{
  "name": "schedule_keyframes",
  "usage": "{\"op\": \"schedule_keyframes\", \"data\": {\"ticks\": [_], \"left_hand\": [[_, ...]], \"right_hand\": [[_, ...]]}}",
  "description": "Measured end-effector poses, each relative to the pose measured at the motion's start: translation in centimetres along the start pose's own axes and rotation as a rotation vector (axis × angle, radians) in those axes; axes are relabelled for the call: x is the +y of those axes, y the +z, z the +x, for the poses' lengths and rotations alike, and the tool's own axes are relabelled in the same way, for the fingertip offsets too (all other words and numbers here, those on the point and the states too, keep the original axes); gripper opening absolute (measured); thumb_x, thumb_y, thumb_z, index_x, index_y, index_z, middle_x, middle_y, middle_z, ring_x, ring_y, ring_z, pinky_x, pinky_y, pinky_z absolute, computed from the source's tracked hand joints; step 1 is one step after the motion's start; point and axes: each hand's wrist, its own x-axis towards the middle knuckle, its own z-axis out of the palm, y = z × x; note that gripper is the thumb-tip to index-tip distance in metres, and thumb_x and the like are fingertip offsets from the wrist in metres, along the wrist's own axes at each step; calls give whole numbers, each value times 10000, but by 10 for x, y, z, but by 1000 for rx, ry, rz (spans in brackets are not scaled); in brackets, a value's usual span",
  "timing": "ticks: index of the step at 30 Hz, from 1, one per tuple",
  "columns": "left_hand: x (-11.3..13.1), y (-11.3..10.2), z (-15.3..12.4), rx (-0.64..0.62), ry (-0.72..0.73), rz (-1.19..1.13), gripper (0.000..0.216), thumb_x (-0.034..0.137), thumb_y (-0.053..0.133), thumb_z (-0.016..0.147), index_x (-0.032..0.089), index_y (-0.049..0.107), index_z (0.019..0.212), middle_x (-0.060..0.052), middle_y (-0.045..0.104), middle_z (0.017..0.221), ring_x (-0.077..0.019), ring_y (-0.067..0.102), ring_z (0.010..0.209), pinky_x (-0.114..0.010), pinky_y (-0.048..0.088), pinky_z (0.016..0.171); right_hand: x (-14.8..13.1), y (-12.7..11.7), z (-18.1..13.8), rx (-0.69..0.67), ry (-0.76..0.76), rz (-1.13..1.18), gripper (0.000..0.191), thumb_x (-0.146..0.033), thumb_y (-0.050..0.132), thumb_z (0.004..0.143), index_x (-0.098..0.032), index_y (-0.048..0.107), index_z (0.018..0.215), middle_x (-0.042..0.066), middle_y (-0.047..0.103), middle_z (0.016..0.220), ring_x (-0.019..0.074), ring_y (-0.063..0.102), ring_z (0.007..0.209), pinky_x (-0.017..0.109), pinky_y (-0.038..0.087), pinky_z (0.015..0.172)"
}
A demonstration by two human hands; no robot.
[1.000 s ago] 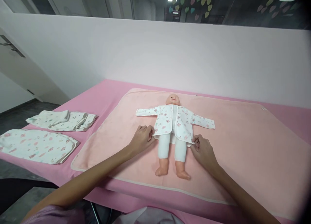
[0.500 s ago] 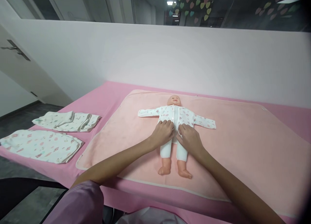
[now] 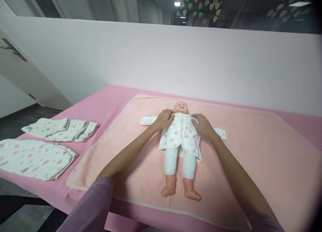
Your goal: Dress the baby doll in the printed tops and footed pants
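Observation:
A baby doll (image 3: 181, 107) lies on its back, its head toward the wall and its arms out to the sides. It wears a white printed baby jacket (image 3: 171, 136), whose front edges meet at the chest and part toward the hem; a button shows high on the front. White cloth covers the doll's legs (image 3: 170, 160), and the feet are bare. My left hand (image 3: 164, 119) rests on the jacket at the shoulder on the left, fingers stretched out. On the opposite shoulder lies my right hand (image 3: 203, 125), thumb apart from the fingers. My hands and forearms partly hide both sleeves.
Beneath the doll a peach blanket (image 3: 251, 151) spreads over a pink-covered table (image 3: 113, 94). Folded printed baby clothes (image 3: 35, 158) and a second folded white garment (image 3: 75, 129) lie at the left. A white wall (image 3: 201, 64) stands behind the table.
Both hands have moved from the jacket's lower front up to the shoulders, letting go of the front edges. The jacket's front now lies spread down over the doll's hips.

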Motion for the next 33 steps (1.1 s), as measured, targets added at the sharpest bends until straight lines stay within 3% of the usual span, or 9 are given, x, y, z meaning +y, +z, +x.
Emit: {"op": "schedule_keyframes", "data": {"ticks": [3,7,10,14,20,24,27,30,33], "left_hand": [[-7,15,22,-44,7,-27,396,459,362,1119,234,627,1307,-83,697,1329,-290,640,1244,-497,457,1115],[-13,18,23,-49,85,-78,437,512,358,1125,295,631,1388,-55,698,1300,-271,652,1211,-480,459,1114],[-15,15,22,-47,113,-118,435,505,381,1126,324,648,1418,-52,687,1308,-268,619,1256,-474,444,1147],[-10,13,25,-52,153,-218,381,445,453,1111,299,691,1370,-64,671,1372,-262,596,1305,-453,465,1149],[-1,10,27,-97,304,-340,366,338,450,1116,282,641,1424,-72,636,1497,-251,561,1412,-450,440,1215],[-12,4,28,-49,120,-351,371,422,491,1098,233,616,1391,-119,654,1435,-265,631,1293,-433,530,1087],[-22,1,28,-115,-16,-290,403,507,456,1095,224,664,1293,-102,699,1341,-258,675,1156,-434,548,1025],[-24,0,27,-164,-7,-256,431,500,402,1107,248,681,1316,-71,709,1359,-247,678,1163,-423,532,1049],[-23,-2,26,-169,40,-242,427,476,381,1111,295,684,1350,-37,695,1416,-247,650,1265,-412,515,1085]], "right_hand": [[19,23,16,-35,55,42,403,-433,383,1104,-242,657,1328,126,718,1336,311,657,1237,513,492,1087],[28,46,15,149,64,87,384,-462,392,1105,-242,681,1231,120,736,1248,304,668,1183,502,502,1067],[24,48,18,273,14,131,296,-450,476,1081,-239,683,1094,110,734,1130,292,671,1104,483,521,1034],[8,47,26,346,20,224,260,-424,492,1089,-239,674,1102,111,707,1154,262,677,1099,439,559,994],[7,40,25,253,27,82,309,-475,522,1082,-255,716,1178,118,731,1226,295,660,1160,501,529,1049],[31,18,22,82,113,48,443,-533,527,1074,-262,669,1396,125,723,1327,306,675,1189,520,537,1050],[39,3,21,-127,214,101,484,-587,470,1092,-291,688,1408,101,736,1365,311,697,1199,513,553,1027],[35,1,19,-223,237,152,496,-599,401,1116,-337,691,1421,60,741,1389,309,695,1243,506,542,1053],[31,9,19,-194,230,136,485,-578,379,1125,-348,696,1408,47,749,1381,315,693,1254,517,525,1065]]}}
